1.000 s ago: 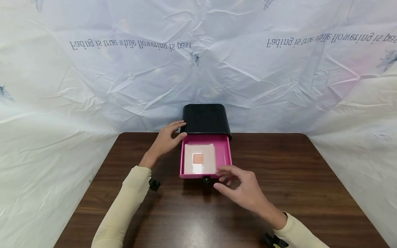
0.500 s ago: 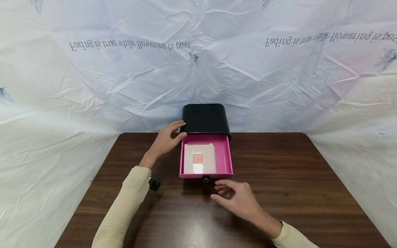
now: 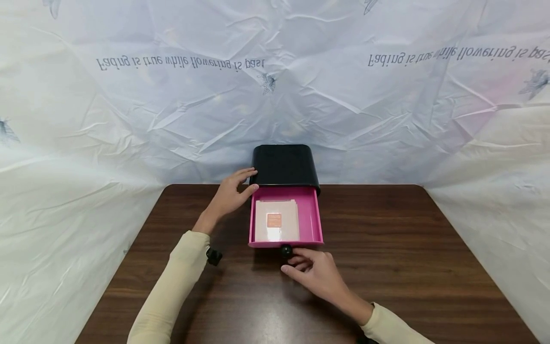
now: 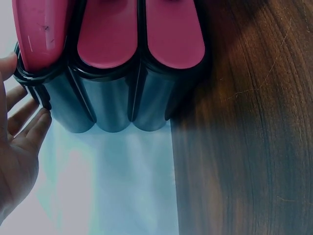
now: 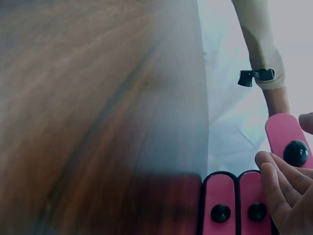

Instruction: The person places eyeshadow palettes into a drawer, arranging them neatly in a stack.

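Observation:
A black cabinet (image 3: 283,165) stands at the table's far edge, its top pink drawer (image 3: 309,220) pulled out towards me. In that drawer lies a flat cream case (image 3: 288,206) with an orange label (image 3: 274,220). My left hand (image 3: 227,195) rests against the cabinet's left side, fingers fairly straight; the left wrist view shows its fingertips (image 4: 41,117) on the black wall. Beside the drawer's round black knob (image 3: 286,251) is my right hand (image 3: 322,274), thumb and fingers parted around it. The right wrist view shows the knob (image 5: 296,153) between them, not pinched.
Two lower pink drawers (image 4: 107,34) sit pushed in under the top one. The dark wooden table (image 3: 386,248) spreads to both sides. A wrinkled white printed sheet (image 3: 193,105) hangs right behind the cabinet and along the sides.
My right hand has drawn back from the drawer's front right corner and come down and left to the knob. The left hand, the drawer and the case stay where they were.

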`<action>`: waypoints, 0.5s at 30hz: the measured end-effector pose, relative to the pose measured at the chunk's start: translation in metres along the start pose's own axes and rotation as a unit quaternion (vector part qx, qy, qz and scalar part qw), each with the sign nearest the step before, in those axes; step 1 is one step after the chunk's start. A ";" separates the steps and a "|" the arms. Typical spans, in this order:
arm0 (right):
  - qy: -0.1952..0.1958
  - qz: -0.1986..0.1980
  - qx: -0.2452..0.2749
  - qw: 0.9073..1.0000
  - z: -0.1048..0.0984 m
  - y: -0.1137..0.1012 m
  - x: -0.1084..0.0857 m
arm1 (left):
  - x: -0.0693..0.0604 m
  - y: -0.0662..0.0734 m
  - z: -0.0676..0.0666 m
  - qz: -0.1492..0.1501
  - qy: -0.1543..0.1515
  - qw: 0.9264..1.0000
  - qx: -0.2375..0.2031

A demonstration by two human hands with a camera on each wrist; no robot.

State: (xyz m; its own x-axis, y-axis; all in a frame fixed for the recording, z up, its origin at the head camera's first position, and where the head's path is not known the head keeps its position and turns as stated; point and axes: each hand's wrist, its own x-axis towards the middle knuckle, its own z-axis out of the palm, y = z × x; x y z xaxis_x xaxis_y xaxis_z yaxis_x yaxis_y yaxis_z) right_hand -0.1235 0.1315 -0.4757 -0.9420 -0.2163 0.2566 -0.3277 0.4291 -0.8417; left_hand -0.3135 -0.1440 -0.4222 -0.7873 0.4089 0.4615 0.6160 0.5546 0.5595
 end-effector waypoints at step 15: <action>0.093 -0.011 -0.007 0.996 0.015 0.003 0.012 | 0.001 -0.001 0.002 -0.001 0.006 1.000 -0.003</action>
State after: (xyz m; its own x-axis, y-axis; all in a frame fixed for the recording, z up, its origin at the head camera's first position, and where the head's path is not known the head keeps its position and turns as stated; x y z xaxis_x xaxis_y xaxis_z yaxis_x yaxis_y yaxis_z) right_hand -0.1346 0.1173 -0.4825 -0.9313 -0.0593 0.3595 -0.3478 0.4387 -0.8286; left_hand -0.3151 -0.1431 -0.4238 -0.7881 0.3988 0.4689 0.6146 0.5510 0.5644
